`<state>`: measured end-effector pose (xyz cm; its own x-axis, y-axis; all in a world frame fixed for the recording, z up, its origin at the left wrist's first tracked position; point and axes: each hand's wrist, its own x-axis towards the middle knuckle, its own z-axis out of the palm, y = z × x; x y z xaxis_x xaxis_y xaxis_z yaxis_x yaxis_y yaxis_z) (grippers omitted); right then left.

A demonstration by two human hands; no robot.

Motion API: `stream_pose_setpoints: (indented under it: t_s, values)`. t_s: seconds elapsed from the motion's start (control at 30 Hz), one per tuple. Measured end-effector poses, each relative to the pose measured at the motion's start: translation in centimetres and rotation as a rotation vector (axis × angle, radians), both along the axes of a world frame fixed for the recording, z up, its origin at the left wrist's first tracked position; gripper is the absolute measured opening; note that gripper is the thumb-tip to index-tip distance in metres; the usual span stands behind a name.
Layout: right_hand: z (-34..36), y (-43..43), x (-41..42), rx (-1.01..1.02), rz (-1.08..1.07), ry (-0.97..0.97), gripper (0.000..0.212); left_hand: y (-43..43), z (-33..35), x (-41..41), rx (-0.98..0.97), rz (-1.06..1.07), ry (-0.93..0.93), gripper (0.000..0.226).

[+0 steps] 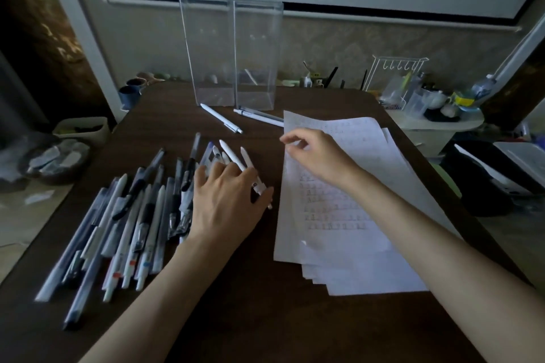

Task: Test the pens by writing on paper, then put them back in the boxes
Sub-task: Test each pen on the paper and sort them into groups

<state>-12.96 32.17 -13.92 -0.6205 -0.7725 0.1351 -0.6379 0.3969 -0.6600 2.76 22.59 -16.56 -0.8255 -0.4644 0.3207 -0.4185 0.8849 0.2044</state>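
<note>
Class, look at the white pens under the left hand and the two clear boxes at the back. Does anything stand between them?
Nothing upright does. Between the white pens under the left hand and the clear boxes, only two loose pens lie flat on the table; a lifted pen should clear them.

A: Views on this one?
B: One, head cam. It sat above the near edge of the table (265, 318) and faced forward and down.
A: How near?
B: Close. Both forearms came in from the bottom of the frame, with the left hand (224, 200) and right hand (318, 156) mid-frame.
A: Reach?
B: Wide angle. It took in the far edge, the clear boxes (233, 52) standing there and the wall (383, 47) behind. Floor (20, 224) showed past the left edge. Straight lines bowed near the borders.
A: Overlap?
B: Single view.
</note>
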Motion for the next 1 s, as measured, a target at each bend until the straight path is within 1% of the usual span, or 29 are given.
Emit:
stream_pose_setpoints:
  t_s: [0.13, 0.27, 0.3, 0.4, 0.47, 0.5, 0.57, 0.63, 0.7, 0.73, 0.8, 0.87, 0.93, 0.97, 1.0]
  values:
    - [-0.6, -7.8, -1.5, 0.025, -0.046, 0.036, 0.021, -0.5, -0.5, -0.1, -0.027, 0.011, 0.03, 0.039]
    - [-2.1, -12.3, -2.1, 0.133, -0.139, 0.167, 0.029, -0.8, -0.7, -0.1, -0.003, -0.007, 0.036, 0.043]
    - [-2.5, -12.9, -2.2, 0.149, -0.161, 0.19, 0.027, -0.8, -0.7, -0.2, 0.008, -0.011, 0.034, 0.045]
    - [-3.2, -13.7, -2.5, 0.144, -0.228, 0.211, 0.013, -0.8, -0.8, -0.2, 0.01, -0.016, 0.052, 0.046]
    - [-3.4, -13.4, -2.8, 0.108, -0.223, 0.206, 0.009, -0.7, -0.9, -0.3, 0.018, -0.015, 0.05, 0.045]
    - [-3.4, -12.9, -2.9, 0.042, -0.213, 0.158, 0.007, -0.7, -0.9, -0.3, 0.014, -0.014, 0.044, 0.044]
    - [-2.8, -11.5, -3.1, -0.157, -0.198, 0.0, 0.005, -0.5, -0.7, -0.4, -0.017, -0.019, 0.025, 0.04]
    - [-1.5, -9.3, -2.9, -0.387, -0.163, -0.139, 0.009, -0.1, -0.4, -0.4, -0.017, -0.034, 0.035, 0.035]
    - [0.4, -6.4, -2.3, -0.611, -0.089, -0.227, 0.016, 0.4, -0.3, -0.4, -0.021, -0.072, 0.085, 0.034]
    - [1.4, -4.6, -1.7, -0.703, -0.045, -0.236, 0.015, 0.6, -0.3, -0.3, -0.025, -0.101, 0.105, 0.033]
    - [3.1, -0.7, -0.2, -0.815, 0.023, -0.159, 0.014, 1.2, -0.3, -0.3, -0.032, -0.175, 0.14, 0.033]
    - [4.0, 3.2, 1.2, -0.817, 0.053, -0.004, 0.018, 2.1, -0.1, -0.2, -0.038, -0.264, 0.157, 0.035]
    - [3.4, 6.7, 2.0, -0.675, 0.075, 0.204, 0.014, 3.2, 0.0, 0.0, -0.017, -0.378, 0.172, 0.041]
    - [2.6, 8.1, 2.0, -0.558, 0.074, 0.323, 0.008, 3.8, 0.1, 0.1, -0.002, -0.44, 0.171, 0.042]
    - [1.7, 9.3, 2.0, -0.435, 0.054, 0.436, 0.009, 4.4, 0.1, 0.3, 0.009, -0.5, 0.158, 0.043]
